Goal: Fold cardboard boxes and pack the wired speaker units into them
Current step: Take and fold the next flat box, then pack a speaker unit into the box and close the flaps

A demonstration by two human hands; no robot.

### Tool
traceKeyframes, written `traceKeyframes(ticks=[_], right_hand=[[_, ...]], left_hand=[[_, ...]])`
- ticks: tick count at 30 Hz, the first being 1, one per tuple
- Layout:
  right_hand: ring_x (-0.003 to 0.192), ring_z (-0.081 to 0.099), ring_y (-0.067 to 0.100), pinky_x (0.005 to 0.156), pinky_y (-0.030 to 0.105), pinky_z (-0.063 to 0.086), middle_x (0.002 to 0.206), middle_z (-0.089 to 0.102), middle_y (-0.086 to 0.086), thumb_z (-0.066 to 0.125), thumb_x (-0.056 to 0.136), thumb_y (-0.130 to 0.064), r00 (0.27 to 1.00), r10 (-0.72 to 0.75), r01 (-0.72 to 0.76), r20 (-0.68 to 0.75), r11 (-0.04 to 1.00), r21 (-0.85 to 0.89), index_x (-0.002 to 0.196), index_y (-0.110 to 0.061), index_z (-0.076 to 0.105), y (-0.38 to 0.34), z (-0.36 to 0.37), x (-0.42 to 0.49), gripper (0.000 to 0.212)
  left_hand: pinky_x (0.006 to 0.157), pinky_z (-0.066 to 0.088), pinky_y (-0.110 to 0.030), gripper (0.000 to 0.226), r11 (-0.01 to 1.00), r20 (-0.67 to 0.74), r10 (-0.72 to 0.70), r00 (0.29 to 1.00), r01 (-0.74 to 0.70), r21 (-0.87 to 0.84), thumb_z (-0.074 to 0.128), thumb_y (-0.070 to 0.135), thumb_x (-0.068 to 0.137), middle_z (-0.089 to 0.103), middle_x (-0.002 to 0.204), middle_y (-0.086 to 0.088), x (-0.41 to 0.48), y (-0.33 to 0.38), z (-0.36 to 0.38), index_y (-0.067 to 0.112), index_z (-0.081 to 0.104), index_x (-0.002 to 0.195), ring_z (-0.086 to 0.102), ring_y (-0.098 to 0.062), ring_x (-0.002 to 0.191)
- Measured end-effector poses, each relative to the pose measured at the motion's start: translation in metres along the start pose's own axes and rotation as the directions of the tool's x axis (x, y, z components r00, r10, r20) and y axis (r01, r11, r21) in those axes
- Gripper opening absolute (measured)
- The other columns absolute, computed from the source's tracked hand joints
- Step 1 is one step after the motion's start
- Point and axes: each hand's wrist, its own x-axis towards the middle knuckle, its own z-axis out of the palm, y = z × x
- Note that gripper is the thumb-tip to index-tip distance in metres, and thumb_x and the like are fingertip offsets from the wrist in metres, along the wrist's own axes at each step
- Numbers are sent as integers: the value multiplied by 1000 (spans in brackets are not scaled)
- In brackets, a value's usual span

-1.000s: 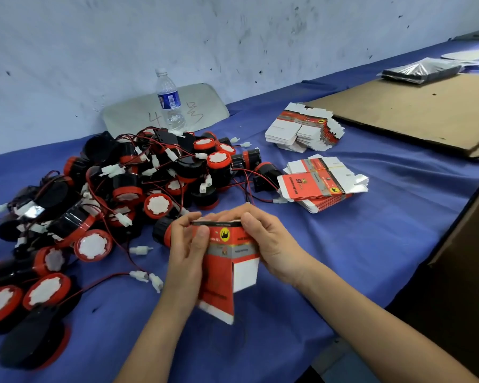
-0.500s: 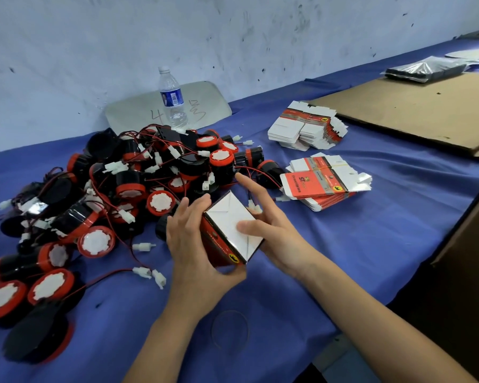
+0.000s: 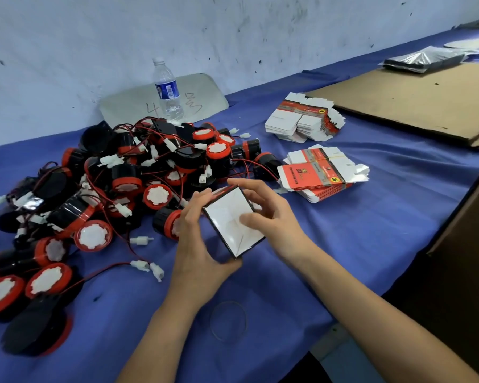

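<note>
Holding one folded box [image 3: 227, 233], left hand [image 3: 197, 244] and right hand [image 3: 274, 217] share a curled grip round it. Speaker units [image 3: 127, 172] crowd the table [image 3: 385, 230] just behind; flat box stacks [image 3: 315, 175] lie beyond.

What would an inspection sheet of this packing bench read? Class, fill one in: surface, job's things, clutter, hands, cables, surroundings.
Surface: blue cloth, creased.
Job's things: folded box in hand; speaker units heaped at left; two flat box stacks beyond.
Clutter: water bottle, rubber band, brown cardboard sheet.
Hands: left hand and right hand both grip the box.
Cables: red wires tangled through the heap, white plugs loose.
Surroundings: scuffed white wall.
</note>
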Motion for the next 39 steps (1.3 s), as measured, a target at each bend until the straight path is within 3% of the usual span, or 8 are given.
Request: traceKeyframes(ticks=[6, 9, 12, 16, 23, 25, 28, 39], right_hand=[[86, 65, 18, 76, 28, 53, 93, 70, 3, 70, 74, -3, 996, 25, -38, 83, 987, 154, 126, -31, 53, 3, -5, -1, 62], [77, 62, 13, 73, 27, 53, 88, 64, -9, 70, 74, -6, 978, -186, 159, -97, 958, -238, 129, -40, 46, 6, -3, -3, 69], [94, 55, 17, 83, 37, 46, 99, 61, -9, 71, 70, -9, 907, -420, 309, 33, 611, -729, 131, -32, 52, 12, -2, -3, 68], [117, 52, 26, 97, 42, 41, 108, 64, 2, 75, 80, -25, 865, -402, 465, 302, 411, -784, 119, -17, 66, 18, 3, -3, 41], [104, 60, 20, 90, 41, 50, 110, 62, 5, 63, 89, -26, 869, -471, 457, 150, 653, -604, 144, -23, 36, 12, 6, -11, 62], [106, 61, 16, 92, 40, 51, 114, 63, 4, 59, 90, -29, 886, -448, 436, 117, 724, -534, 148, -32, 19, 11, 8, -12, 71], [113, 59, 21, 92, 40, 51, 136, 54, 11, 50, 93, -17, 841, -521, 523, 142, 720, -456, 148, -31, 14, 14, 8, -12, 68], [145, 19, 15, 92, 36, 49, 158, 7, -15, 41, 90, -9, 667, -735, 581, -118, 613, -535, 147, -6, 27, 4, 4, -11, 59]], left_hand=[[110, 35, -47, 102, 989, -3, -145, 989, 145, 36, 79, 34, 67, 26, 151, 19, 4, -6, -4, 48, 15, 145, 29, -16, 141], [117, 9, -55, 93, 919, -202, -145, 969, 208, 336, 74, 9, 77, 24, 155, 6, 10, -16, -10, 29, 20, 151, 7, -19, 148], [115, 19, -50, 70, 863, -281, -280, 918, 369, 346, 65, 14, 88, 26, 156, -8, 12, -28, -24, 21, 32, 149, 16, -31, 146], [88, 39, -35, 47, 828, -240, -336, 911, 407, 386, 59, 37, 94, 52, 131, -8, 7, -36, -28, 28, 48, 138, 50, -28, 118], [107, 38, -30, 38, 995, -542, -83, 836, 36, -98, 34, 26, 104, 41, 140, 27, 10, -6, -29, 45, 38, 137, 43, -14, 131], [107, 37, -46, 38, 992, -499, 85, 863, -122, -42, 32, 20, 103, 37, 148, 3, 6, 1, -25, 36, 44, 136, 39, -30, 134], [107, 32, -23, 32, 962, -346, 268, 899, -270, 45, 51, 19, 94, 33, 142, -28, 6, 14, -13, 21, 47, 126, 35, -23, 136], [97, 36, -6, 70, 990, -326, 141, 935, -124, 74, 77, 24, 76, 46, 130, 15, 2, 16, -6, 19, 38, 135, 44, 10, 123]])
